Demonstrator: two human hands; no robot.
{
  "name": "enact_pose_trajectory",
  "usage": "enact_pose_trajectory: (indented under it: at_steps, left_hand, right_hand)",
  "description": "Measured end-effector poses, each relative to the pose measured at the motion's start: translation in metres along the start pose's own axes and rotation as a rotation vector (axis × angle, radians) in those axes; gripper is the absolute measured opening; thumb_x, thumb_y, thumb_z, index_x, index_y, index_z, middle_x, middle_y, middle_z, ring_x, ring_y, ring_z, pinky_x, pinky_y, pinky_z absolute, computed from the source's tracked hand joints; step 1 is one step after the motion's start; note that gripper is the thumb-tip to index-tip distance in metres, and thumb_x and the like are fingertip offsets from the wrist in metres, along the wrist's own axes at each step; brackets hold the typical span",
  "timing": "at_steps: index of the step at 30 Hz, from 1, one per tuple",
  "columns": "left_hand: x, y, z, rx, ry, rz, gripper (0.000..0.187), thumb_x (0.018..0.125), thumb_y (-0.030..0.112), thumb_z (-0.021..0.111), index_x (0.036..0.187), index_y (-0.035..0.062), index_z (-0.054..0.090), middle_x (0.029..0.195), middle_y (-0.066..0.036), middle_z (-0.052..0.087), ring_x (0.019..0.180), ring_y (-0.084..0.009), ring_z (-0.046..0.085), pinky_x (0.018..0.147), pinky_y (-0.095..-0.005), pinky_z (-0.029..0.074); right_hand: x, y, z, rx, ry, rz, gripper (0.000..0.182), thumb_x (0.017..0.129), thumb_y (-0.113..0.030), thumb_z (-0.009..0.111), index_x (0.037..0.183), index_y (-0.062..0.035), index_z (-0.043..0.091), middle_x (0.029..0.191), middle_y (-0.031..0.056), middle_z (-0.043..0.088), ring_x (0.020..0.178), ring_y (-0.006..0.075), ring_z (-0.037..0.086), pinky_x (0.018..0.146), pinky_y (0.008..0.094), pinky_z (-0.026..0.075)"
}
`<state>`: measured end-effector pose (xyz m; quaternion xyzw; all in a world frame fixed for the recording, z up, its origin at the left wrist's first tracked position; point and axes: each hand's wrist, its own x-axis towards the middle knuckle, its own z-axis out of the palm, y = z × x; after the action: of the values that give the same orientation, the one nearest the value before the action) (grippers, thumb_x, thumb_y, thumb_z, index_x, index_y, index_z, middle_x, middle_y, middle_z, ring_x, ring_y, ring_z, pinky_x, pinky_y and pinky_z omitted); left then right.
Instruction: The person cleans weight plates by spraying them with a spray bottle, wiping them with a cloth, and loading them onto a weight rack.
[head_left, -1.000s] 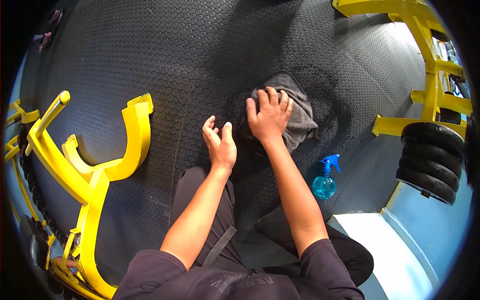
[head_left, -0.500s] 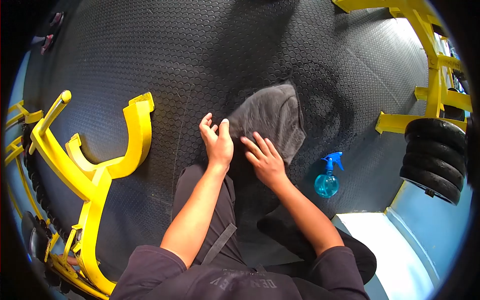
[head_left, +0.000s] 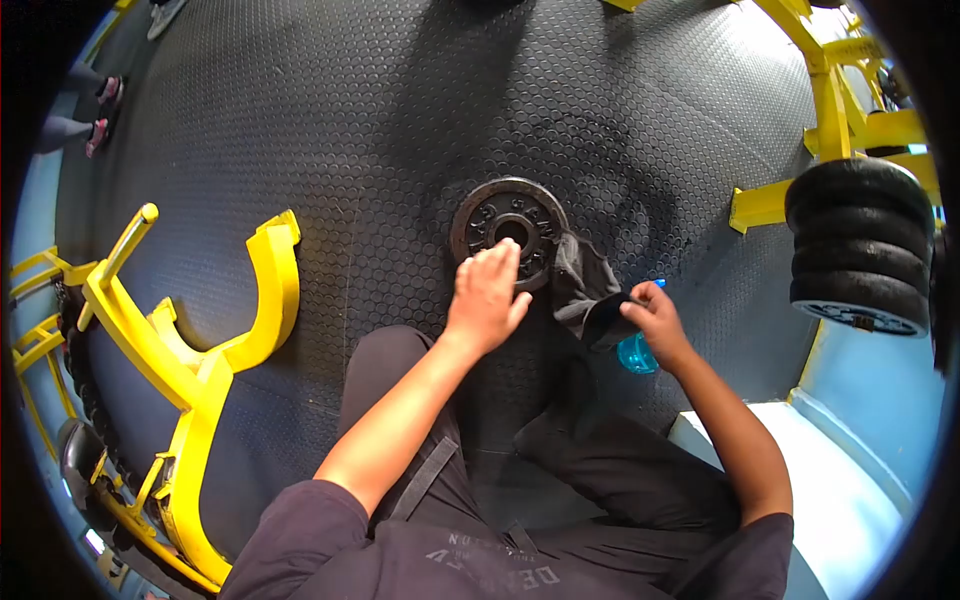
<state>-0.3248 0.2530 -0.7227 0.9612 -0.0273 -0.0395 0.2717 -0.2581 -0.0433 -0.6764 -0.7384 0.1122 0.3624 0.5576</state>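
A round black weight plate [head_left: 463, 235] with raised lettering lies flat on the floor in front of me. My left hand [head_left: 484, 303] reaches over its near edge, fingers stretched out and thumb apart, the fingertips close to the centre hole. To the right, my right hand [head_left: 655, 322] pinches a dark grey cloth [head_left: 582, 275], which hangs bunched from the fingers toward the plate's right rim. Behind that hand stands a spray bottle [head_left: 634, 354] with blue liquid, partly hidden.
Black studded rubber flooring [head_left: 340, 130] spreads all around. A yellow metal frame [head_left: 200, 375] stands on the left. At the right, a yellow rack [head_left: 828, 110] carries a stack of black weight plates [head_left: 858, 250]. A person's feet [head_left: 100, 115] show at the upper left.
The cloth that covered the weight plate has been pulled off to the right by my right hand, uncovering the plate. My left hand has moved right, over the plate.
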Motion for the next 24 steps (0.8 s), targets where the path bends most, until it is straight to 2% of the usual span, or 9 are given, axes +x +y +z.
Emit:
enact_pose_trajectory:
  at_steps: [3, 5, 10, 15, 17, 18, 20, 22, 24]
  left_hand:
    - [0.015, 0.013, 0.016, 0.176, -0.065, 0.105, 0.093, 0.082, 0.042, 0.077, 0.151, -0.0006, 0.032, 0.148, -0.014, 0.041, 0.137, -0.0315, 0.039, 0.118, -0.0518, 0.027]
    - [0.031, 0.018, 0.018, 0.321, -0.283, -0.039, 0.102, 0.077, 0.044, 0.081, 0.151, -0.0025, 0.030, 0.139, -0.016, 0.045, 0.133, -0.0301, 0.042, 0.119, -0.0515, 0.026]
    - [0.047, 0.011, 0.021, 0.322, -0.176, 0.067, 0.075, 0.060, 0.046, 0.090, 0.110, 0.0025, 0.056, 0.106, -0.013, 0.058, 0.109, -0.0306, 0.055, 0.103, -0.0436, 0.040]
    - [0.060, 0.020, -0.024, 0.213, -0.285, 0.057, 0.073, 0.060, 0.053, 0.087, 0.103, -0.0016, 0.064, 0.105, -0.016, 0.061, 0.104, -0.0336, 0.059, 0.098, -0.0448, 0.045]
    - [0.058, 0.019, -0.036, -0.110, -0.159, 0.046, 0.082, 0.060, 0.056, 0.086, 0.108, -0.0069, 0.066, 0.102, -0.016, 0.063, 0.104, -0.0334, 0.061, 0.094, -0.0425, 0.048]
    - [0.060, 0.028, -0.056, -0.247, -0.286, -0.092, 0.088, 0.062, 0.058, 0.085, 0.112, -0.0112, 0.063, 0.105, -0.018, 0.065, 0.101, -0.0325, 0.063, 0.089, -0.0406, 0.051]
    - [0.045, 0.023, -0.057, -0.828, -0.335, -0.321, 0.066, 0.079, 0.053, 0.077, 0.111, -0.0038, 0.067, 0.096, -0.011, 0.068, 0.085, -0.0225, 0.066, 0.079, -0.0354, 0.053]
    - [0.028, 0.017, -0.051, -1.447, -0.326, -0.528, 0.046, 0.093, 0.046, 0.067, 0.112, 0.0043, 0.069, 0.090, -0.005, 0.071, 0.078, -0.0163, 0.068, 0.075, -0.0323, 0.056]
    - [0.014, 0.015, -0.044, -1.709, -0.217, -0.579, 0.060, 0.094, 0.054, 0.060, 0.127, 0.0039, 0.061, 0.114, -0.012, 0.069, 0.102, -0.0220, 0.067, 0.094, -0.0389, 0.054]
  right_hand:
    - [-0.021, -0.051, 0.014, 0.405, 0.002, 0.050, 0.040, 0.084, -0.008, 0.078, 0.118, -0.0027, 0.058, 0.101, 0.0032, 0.066, 0.095, 0.0134, 0.064, 0.089, 0.0316, 0.052]
    - [-0.022, -0.043, 0.008, 0.244, -0.142, 0.138, 0.050, 0.079, -0.006, 0.082, 0.124, -0.0012, 0.061, 0.108, 0.0066, 0.069, 0.100, 0.0166, 0.066, 0.095, 0.0348, 0.052]
    - [-0.032, -0.007, 0.004, 0.096, -0.156, 0.328, 0.038, 0.087, -0.011, 0.072, 0.123, -0.0006, 0.062, 0.110, 0.0077, 0.069, 0.098, 0.0196, 0.066, 0.089, 0.0354, 0.051]
    - [-0.035, -0.025, -0.006, 0.257, -0.140, 0.282, 0.035, 0.091, -0.020, 0.066, 0.122, -0.0020, 0.062, 0.113, 0.0101, 0.068, 0.106, 0.0209, 0.062, 0.094, 0.0377, 0.047]
    - [-0.045, -0.039, -0.001, 0.261, -0.117, 0.254, 0.037, 0.093, -0.024, 0.063, 0.121, 0.0003, 0.061, 0.110, 0.0116, 0.068, 0.103, 0.0213, 0.063, 0.091, 0.0371, 0.048]
    - [-0.049, -0.045, 0.002, 0.048, -0.156, 0.175, 0.038, 0.094, -0.026, 0.061, 0.120, 0.0014, 0.060, 0.108, 0.0135, 0.068, 0.101, 0.0215, 0.064, 0.089, 0.0372, 0.048]
    - [-0.065, -0.080, 0.015, -0.301, -0.267, 0.059, 0.043, 0.097, -0.032, 0.057, 0.121, 0.0033, 0.056, 0.104, 0.0198, 0.068, 0.097, 0.0234, 0.065, 0.086, 0.0397, 0.050]
    - [-0.069, -0.074, 0.040, -0.370, -0.292, -0.222, 0.044, 0.098, -0.031, 0.056, 0.125, 0.0040, 0.052, 0.106, 0.0266, 0.065, 0.102, 0.0381, 0.064, 0.091, 0.0457, 0.048]
    - [-0.067, -0.058, 0.071, -0.416, -0.271, -0.481, 0.044, 0.098, -0.027, 0.056, 0.127, 0.0048, 0.050, 0.114, 0.0303, 0.061, 0.109, 0.0464, 0.060, 0.096, 0.0484, 0.047]
